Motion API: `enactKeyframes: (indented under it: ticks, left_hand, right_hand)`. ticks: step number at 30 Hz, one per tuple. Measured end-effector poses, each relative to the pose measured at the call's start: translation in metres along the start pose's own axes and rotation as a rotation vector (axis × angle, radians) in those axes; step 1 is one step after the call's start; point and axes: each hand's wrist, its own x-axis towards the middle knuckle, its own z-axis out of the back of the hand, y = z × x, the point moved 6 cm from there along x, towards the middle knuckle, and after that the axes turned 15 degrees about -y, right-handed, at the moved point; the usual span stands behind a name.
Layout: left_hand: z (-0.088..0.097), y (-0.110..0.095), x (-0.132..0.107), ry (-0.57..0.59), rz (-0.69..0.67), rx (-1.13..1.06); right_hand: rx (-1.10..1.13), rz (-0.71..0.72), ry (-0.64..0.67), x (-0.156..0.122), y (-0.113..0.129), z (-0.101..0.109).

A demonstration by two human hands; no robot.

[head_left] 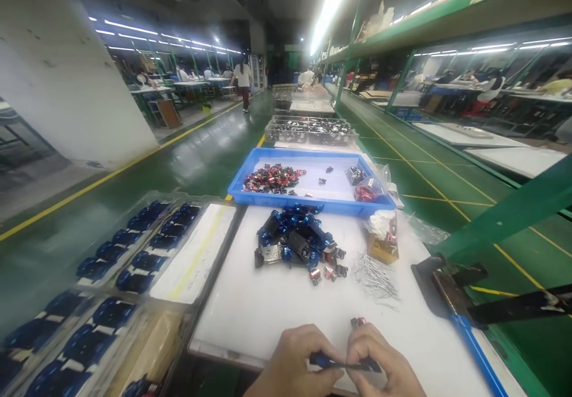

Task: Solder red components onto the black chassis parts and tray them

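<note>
Near the front edge of the white table [250, 319], both my hands grip one thin dark blue and black piece, its kind hard to make out. My left hand [299, 358] pinches its left end between thumb and fingers. Closed on its right side is my right hand [382, 358], and the fingers cover much of the dark piece [322, 360]. A small red and black part [357, 322] shows just beyond my right fingers; whether it touches them I cannot tell. Farther forward lies a heap of blue and black wheeled car bases [297, 239], with a few small red-and-silver parts [316, 276] beside it.
Thin metal pins [375, 278] lie right of the heap, near a small cardboard box [383, 249]. Behind stands a blue tray [313, 205] of small parts. Clear trays with blue pieces [145, 260] are at left. A green post [504, 212] and black bracket [513, 310] border the right.
</note>
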Motion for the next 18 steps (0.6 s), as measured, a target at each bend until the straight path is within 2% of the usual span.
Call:
enactKeyframes:
  ticks: [4,8,14,18]
  left_hand:
    - [-0.001,-0.003,-0.001,-0.045,-0.011,0.006]
    - [0.000,-0.006,-0.001,-0.060,0.004,-0.013]
    - [0.002,-0.006,0.001,-0.043,0.171,-0.031]
    - [0.001,-0.004,0.000,-0.022,0.338,-0.028]
  right_hand:
    - [0.032,-0.102,0.020,-0.006,-0.008,-0.003]
    - [0.121,-0.287,0.052,-0.015,-0.023,-0.004]
    - [0.237,-0.543,0.104,-0.030,-0.043,-0.010]
    - [0.276,-0.687,0.129,-0.039,-0.053,-0.015]
